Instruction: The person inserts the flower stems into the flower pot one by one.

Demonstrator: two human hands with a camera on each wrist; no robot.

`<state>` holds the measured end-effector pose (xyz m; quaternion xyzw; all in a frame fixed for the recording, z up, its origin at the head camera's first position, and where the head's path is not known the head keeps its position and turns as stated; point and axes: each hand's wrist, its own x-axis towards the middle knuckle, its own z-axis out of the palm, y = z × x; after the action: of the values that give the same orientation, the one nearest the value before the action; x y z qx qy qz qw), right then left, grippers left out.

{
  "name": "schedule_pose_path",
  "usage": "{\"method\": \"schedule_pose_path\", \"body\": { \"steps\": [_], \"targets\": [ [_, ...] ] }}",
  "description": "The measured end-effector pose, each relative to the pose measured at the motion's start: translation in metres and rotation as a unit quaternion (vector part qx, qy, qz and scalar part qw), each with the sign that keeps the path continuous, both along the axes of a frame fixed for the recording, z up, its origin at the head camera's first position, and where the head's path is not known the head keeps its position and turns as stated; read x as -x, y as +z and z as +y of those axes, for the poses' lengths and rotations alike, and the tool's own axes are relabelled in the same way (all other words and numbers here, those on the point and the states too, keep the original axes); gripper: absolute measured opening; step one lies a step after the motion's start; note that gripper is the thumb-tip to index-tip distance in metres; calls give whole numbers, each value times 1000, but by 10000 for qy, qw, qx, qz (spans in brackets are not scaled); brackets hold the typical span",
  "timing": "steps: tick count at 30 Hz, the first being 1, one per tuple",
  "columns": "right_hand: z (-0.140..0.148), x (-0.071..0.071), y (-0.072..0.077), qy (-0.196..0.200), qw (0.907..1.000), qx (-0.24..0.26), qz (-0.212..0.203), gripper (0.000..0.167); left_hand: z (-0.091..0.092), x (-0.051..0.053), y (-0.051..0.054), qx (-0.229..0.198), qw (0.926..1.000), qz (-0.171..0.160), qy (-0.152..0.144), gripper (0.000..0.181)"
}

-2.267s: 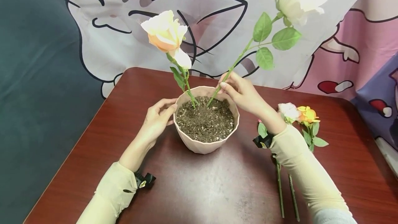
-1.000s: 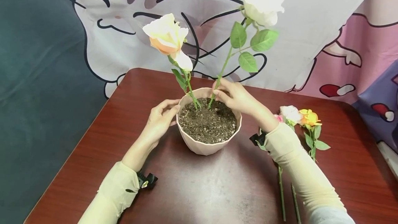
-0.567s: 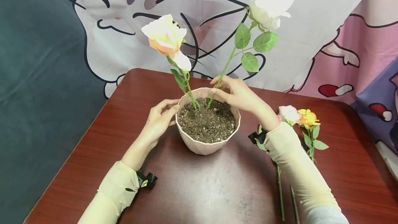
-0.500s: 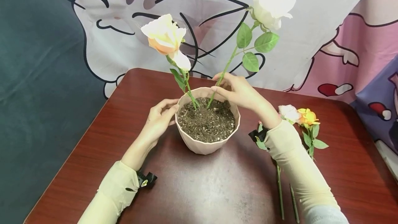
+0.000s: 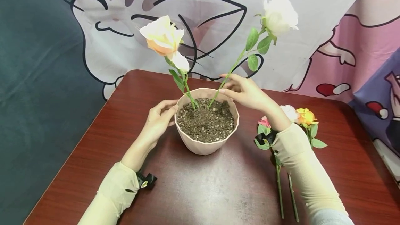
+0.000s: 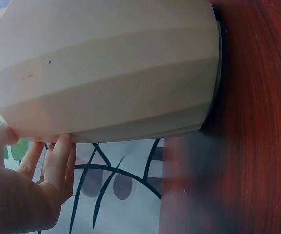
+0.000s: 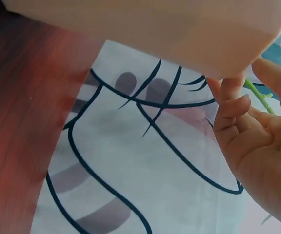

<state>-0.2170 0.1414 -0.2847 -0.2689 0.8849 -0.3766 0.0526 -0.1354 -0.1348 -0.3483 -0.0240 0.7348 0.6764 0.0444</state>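
Observation:
A white rose (image 5: 280, 16) stands in the soil (image 5: 204, 124) of a pale pink faceted pot (image 5: 203, 147), its stem leaning right. My right hand (image 5: 245, 91) is at the pot's back right rim, the stem passing between its thumb and forefinger with no firm pinch visible. In the right wrist view its fingers (image 7: 233, 85) touch the pot's edge. My left hand (image 5: 157, 119) rests against the pot's left side; in the left wrist view, nearly straight fingertips (image 6: 62, 144) press its outer wall. A peach rose (image 5: 164, 37) leans left in the same soil.
On the brown table (image 5: 187, 190), right of the pot, lie a yellow-orange rose (image 5: 307, 116), a pale pink rose (image 5: 289, 113) and a deeper pink flower (image 5: 264, 121), partly under my right forearm. Behind the table hangs a cartoon-printed cloth (image 5: 125, 51).
The white rose's stem came more upright, then leaned right again as its bloom turned. My right hand's pinch on the stem has loosened. The left hand has stayed at the pot.

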Motion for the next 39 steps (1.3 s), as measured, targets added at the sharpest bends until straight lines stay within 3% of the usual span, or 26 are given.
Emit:
{"method": "schedule_pose_path", "body": {
  "steps": [6, 18, 22, 26, 32, 39],
  "targets": [
    [22, -6, -1, -173, 9996, -186, -126, 52, 1, 0, 0, -3, 10000, -34, -8, 30],
    [76, -22, -15, -503, 9962, -486, -523, 40, 0, 3, -1, 88, 10000, -21, -27, 32],
    [90, -29, -24, -537, 9963, -560, -381, 36, -1, 2, -1, 135, 9999, 2, -31, 33],
    [103, -39, -33, -457, 9944, -946, -65, 34, -2, 2, 0, 192, 9998, 11, -46, 33],
    [127, -64, -50, -323, 9932, -1114, -60, 27, -3, 2, 0, 151, 9998, 39, -82, 34],
    [152, -97, -66, -737, 9887, -1179, -552, 32, -4, 3, -2, 163, 9998, 33, -109, 35]
  ]
}}
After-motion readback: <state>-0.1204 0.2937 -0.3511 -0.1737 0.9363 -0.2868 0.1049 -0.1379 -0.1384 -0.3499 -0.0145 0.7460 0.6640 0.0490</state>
